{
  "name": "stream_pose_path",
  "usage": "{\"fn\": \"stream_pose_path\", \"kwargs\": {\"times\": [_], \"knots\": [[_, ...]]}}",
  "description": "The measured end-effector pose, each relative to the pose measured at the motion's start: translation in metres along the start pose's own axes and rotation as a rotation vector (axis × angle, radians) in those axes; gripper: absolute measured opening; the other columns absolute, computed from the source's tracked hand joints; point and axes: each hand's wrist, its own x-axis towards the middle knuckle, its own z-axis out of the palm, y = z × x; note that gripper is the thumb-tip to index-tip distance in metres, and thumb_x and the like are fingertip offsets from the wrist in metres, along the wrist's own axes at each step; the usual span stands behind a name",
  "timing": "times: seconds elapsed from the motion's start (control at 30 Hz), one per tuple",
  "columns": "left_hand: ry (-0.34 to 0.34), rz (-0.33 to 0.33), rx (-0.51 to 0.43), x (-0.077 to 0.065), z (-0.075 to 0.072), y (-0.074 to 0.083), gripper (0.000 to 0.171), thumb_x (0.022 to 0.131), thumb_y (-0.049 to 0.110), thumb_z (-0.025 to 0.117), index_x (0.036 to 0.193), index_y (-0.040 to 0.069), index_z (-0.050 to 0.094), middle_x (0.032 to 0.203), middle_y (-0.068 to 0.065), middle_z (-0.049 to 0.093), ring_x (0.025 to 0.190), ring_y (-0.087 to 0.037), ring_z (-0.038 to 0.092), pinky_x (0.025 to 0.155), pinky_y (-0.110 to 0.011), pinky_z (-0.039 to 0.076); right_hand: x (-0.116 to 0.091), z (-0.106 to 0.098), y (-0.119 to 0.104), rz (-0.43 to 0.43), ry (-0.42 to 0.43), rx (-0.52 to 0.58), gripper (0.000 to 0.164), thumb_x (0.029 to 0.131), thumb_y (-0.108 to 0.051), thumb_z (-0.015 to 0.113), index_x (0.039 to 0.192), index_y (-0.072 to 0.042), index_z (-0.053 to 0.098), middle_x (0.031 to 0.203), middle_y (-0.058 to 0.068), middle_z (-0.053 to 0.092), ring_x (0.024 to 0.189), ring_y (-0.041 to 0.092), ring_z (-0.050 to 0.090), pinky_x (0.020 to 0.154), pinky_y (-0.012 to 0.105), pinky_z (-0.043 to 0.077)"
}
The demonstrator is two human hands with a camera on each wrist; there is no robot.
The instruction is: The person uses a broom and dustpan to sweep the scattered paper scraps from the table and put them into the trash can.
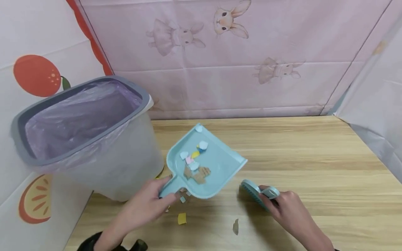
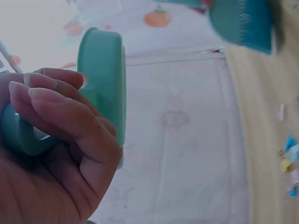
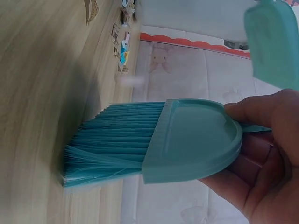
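With my left hand I grip the handle of a light teal dustpan, raised above the table just right of the bin. Several paper scraps lie in its pan: brown pieces, a yellow one, and white, pink and blue bits. My right hand holds a matching hand brush by its handle. In the right wrist view its teal bristles point down at the wooden table. On the left wrist side, curled fingers wrap the dustpan's handle, and the pan is seen edge-on.
A bin with a grey rim and a purple bag liner stands at the left. Loose scraps lie on the wooden table, among them a yellow square and a brown piece. A pink rabbit-print sheet hangs behind.
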Motion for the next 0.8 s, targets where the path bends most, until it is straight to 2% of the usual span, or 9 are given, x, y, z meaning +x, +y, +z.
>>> {"fn": "stream_pose_path", "kwargs": {"times": [0.17,0.27,0.4,0.5,0.57,0.63,0.7,0.77,0.8], "knots": [[0.001,-0.037,-0.077,0.001,-0.029,0.021,0.020,0.094,0.016,0.054,0.102,-0.002,0.060,0.054,0.000,0.044,0.042,-0.007,0.036,0.036,-0.019,0.030,-0.002,0.002,-0.003,0.012,-0.002,-0.004,0.019,0.079,-0.002,0.073,0.098,-0.006,0.071,0.074,-0.001,0.070,0.058,-0.007,0.051,0.051,0.013,0.046],[0.021,-0.053,-0.100,0.004,-0.047,0.034,0.018,0.094,0.016,0.053,0.094,-0.002,0.056,0.054,-0.001,0.043,0.042,-0.008,0.036,0.037,-0.021,0.030,-0.003,0.002,-0.004,0.019,-0.006,-0.012,0.019,0.080,-0.004,0.073,0.099,-0.003,0.072,0.077,0.003,0.072,0.061,-0.003,0.059,0.052,0.016,0.049],[0.077,-0.034,-0.155,0.008,-0.069,0.047,0.018,0.094,0.016,0.052,0.083,0.002,0.050,0.055,-0.001,0.042,0.044,-0.011,0.037,0.040,-0.025,0.033,-0.003,0.002,-0.005,0.026,-0.012,-0.016,0.018,0.081,-0.005,0.073,0.099,-0.004,0.072,0.076,0.003,0.072,0.059,-0.006,0.054,0.050,0.016,0.047],[0.144,0.035,-0.269,0.010,-0.084,0.053,0.021,0.096,0.013,0.050,0.078,0.003,0.046,0.054,-0.001,0.038,0.043,-0.015,0.033,0.040,-0.029,0.030,-0.003,0.002,-0.005,0.019,-0.001,-0.021,0.019,0.079,-0.004,0.074,0.098,-0.005,0.072,0.072,0.000,0.070,0.056,-0.009,0.046,0.049,0.014,0.044],[0.164,0.104,-0.402,0.009,-0.092,0.053,0.017,0.098,0.011,0.044,0.083,0.002,0.044,0.054,-0.001,0.034,0.042,-0.017,0.028,0.040,-0.031,0.026,-0.004,0.002,-0.005,0.007,0.008,-0.028,0.019,0.079,-0.005,0.074,0.098,-0.006,0.072,0.070,-0.004,0.068,0.055,-0.009,0.040,0.048,0.013,0.041],[0.152,0.192,-0.616,0.008,-0.098,0.053,0.014,0.100,0.008,0.036,0.088,0.003,0.041,0.054,-0.001,0.028,0.041,-0.017,0.023,0.040,-0.029,0.021,-0.005,0.003,-0.005,-0.013,0.016,-0.033,0.018,0.079,-0.006,0.074,0.097,-0.006,0.072,0.067,-0.007,0.065,0.055,-0.010,0.038,0.048,0.013,0.040],[0.127,0.268,-0.915,0.007,-0.103,0.051,0.017,0.101,0.010,0.031,0.089,0.005,0.041,0.054,-0.001,0.025,0.040,-0.016,0.023,0.041,-0.026,0.020,-0.006,0.004,-0.005,-0.030,0.017,-0.031,0.018,0.080,-0.008,0.074,0.098,-0.006,0.072,0.066,-0.011,0.062,0.056,-0.010,0.037,0.048,0.013,0.040],[0.105,0.333,-1.253,0.004,-0.107,0.050,0.019,0.101,0.014,0.030,0.090,0.005,0.041,0.054,-0.002,0.028,0.039,-0.016,0.029,0.042,-0.024,0.026,-0.007,0.004,-0.006,-0.044,0.012,-0.023,0.018,0.080,-0.007,0.074,0.098,-0.005,0.072,0.066,-0.013,0.061,0.056,-0.011,0.037,0.048,0.012,0.040],[0.097,0.363,-1.428,0.002,-0.108,0.050,0.022,0.101,0.016,0.032,0.086,0.004,0.043,0.054,-0.003,0.031,0.039,-0.018,0.032,0.042,-0.026,0.030,-0.008,0.004,-0.006,-0.043,0.005,-0.019,0.018,0.080,-0.008,0.074,0.098,-0.004,0.072,0.066,-0.014,0.061,0.056,-0.011,0.037,0.048,0.012,0.040]]}}
